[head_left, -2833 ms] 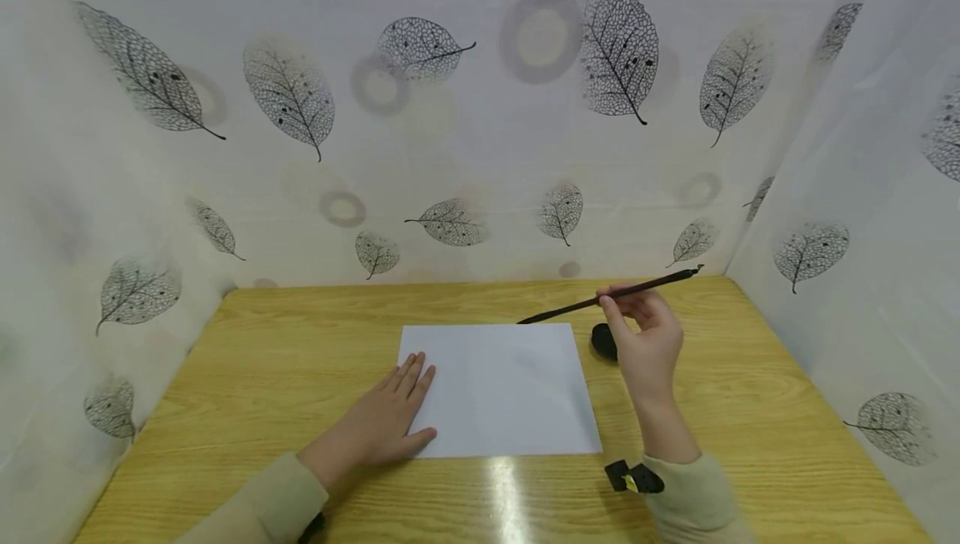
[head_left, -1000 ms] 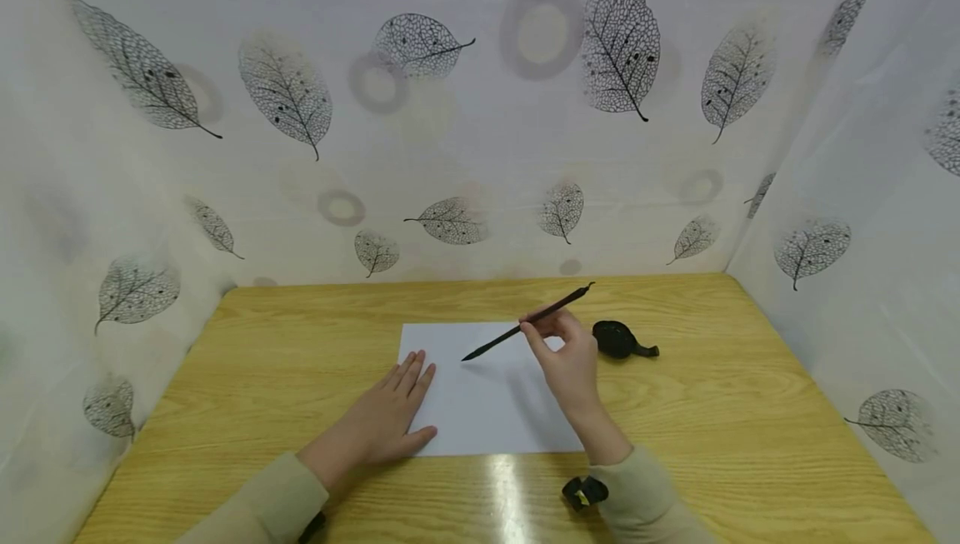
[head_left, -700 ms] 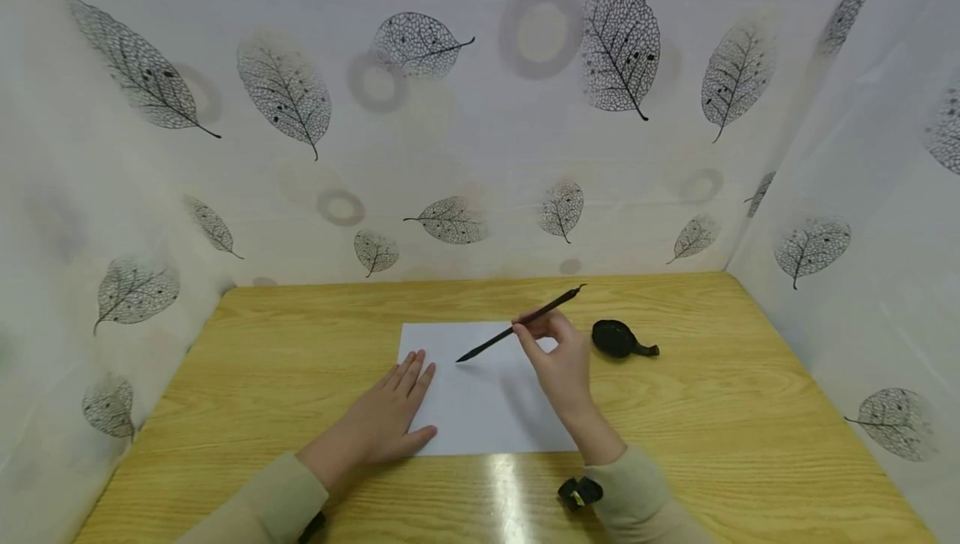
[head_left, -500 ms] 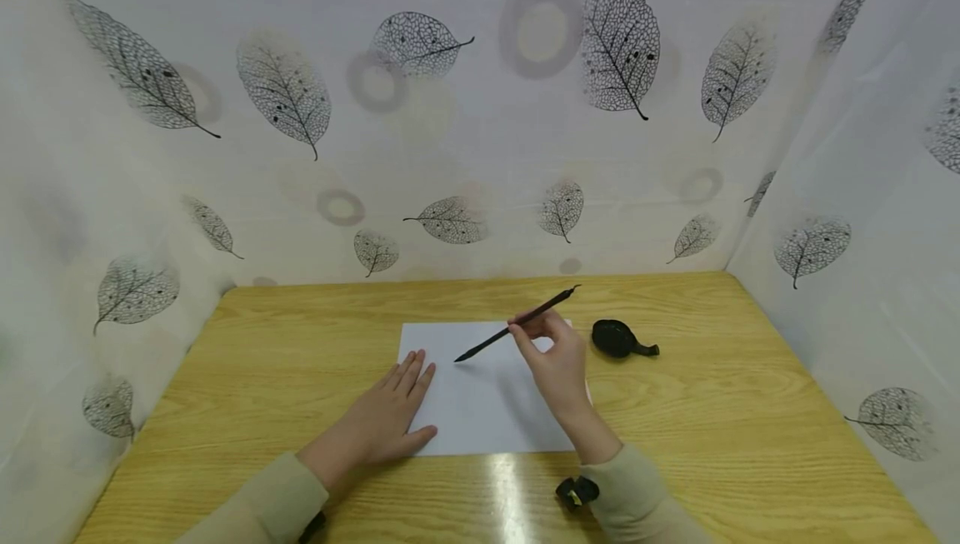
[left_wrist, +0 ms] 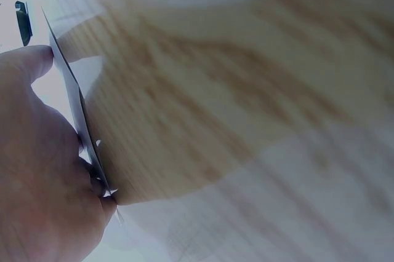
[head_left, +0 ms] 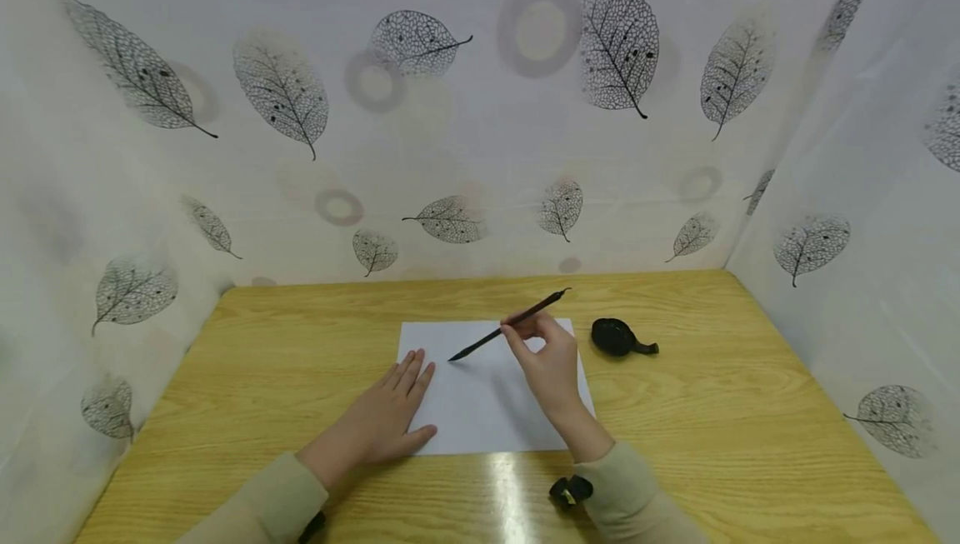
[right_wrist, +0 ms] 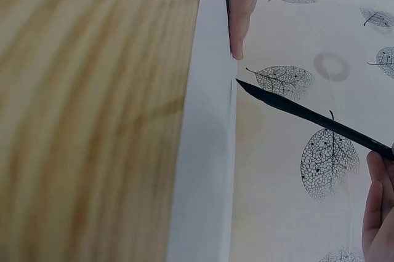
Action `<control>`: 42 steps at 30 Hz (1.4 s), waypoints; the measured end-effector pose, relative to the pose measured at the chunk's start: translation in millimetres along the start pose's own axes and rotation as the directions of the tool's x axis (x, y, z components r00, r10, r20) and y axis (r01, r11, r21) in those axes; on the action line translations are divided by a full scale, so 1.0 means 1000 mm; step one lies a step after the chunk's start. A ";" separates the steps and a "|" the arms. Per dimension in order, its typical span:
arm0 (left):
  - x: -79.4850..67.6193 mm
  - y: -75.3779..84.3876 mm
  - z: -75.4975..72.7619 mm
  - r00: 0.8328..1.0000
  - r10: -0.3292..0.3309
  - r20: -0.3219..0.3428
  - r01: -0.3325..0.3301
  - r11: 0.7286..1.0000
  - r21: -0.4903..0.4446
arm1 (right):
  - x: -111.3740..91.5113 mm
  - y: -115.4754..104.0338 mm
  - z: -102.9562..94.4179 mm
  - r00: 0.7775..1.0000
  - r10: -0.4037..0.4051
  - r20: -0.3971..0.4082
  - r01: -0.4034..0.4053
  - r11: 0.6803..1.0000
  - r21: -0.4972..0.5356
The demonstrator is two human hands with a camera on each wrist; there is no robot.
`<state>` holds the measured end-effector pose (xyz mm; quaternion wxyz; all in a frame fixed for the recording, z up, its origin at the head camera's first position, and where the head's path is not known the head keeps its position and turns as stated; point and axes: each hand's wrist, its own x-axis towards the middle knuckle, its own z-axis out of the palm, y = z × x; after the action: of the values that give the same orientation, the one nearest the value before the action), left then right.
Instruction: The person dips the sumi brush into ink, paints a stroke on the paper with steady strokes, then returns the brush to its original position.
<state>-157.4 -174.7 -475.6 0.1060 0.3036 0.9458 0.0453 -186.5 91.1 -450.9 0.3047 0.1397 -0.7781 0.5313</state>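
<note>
In the head view my left hand (head_left: pixel 381 416) lies flat with spread fingers on the left edge of a white sheet of paper (head_left: pixel 487 411). My right hand (head_left: pixel 550 365) pinches a dark writing brush (head_left: pixel 510 325) between thumb and fingers, above the sheet's right part. The brush slants, its pointed tip down and to the left, close to the upper left of the paper. Whether the tip touches the sheet I cannot tell. No mark shows on the paper. The right wrist view also has the brush (right_wrist: pixel 308 113) with its dark pointed head, near the paper (right_wrist: pixel 206 127).
To the right of the sheet stands a black, gourd-shaped dish (head_left: pixel 617 337) with a short handle. The yellow wood-grain table (head_left: pixel 720 427) is enclosed by white curtains (head_left: pixel 465 144) printed with leaves. A black wrist device (head_left: pixel 572 491) sits by the right sleeve.
My right hand has carried the brush from beside the black dish leftward and down over the paper, slowing lately to a small leftward drift. The left hand has stayed in place.
</note>
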 end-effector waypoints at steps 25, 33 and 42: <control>0.002 -0.001 -0.001 1.000 -0.023 0.018 0.023 1.000 0.002 | 0.002 -0.004 -0.001 0.995 0.029 0.094 -0.010 0.980 -0.200; 0.000 0.000 -0.002 1.000 -0.014 0.015 0.014 1.000 -0.015 | 0.001 -0.005 -0.002 0.994 0.026 0.107 -0.002 0.977 -0.215; -0.001 0.002 -0.002 1.000 -0.014 0.011 0.014 1.000 -0.021 | 0.001 -0.006 -0.002 0.995 0.012 0.103 0.011 0.975 -0.223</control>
<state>-156.4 -173.6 -473.0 0.1144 0.2960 0.9468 0.0529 -183.2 90.9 -445.6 0.2776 0.1318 -0.8476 0.4326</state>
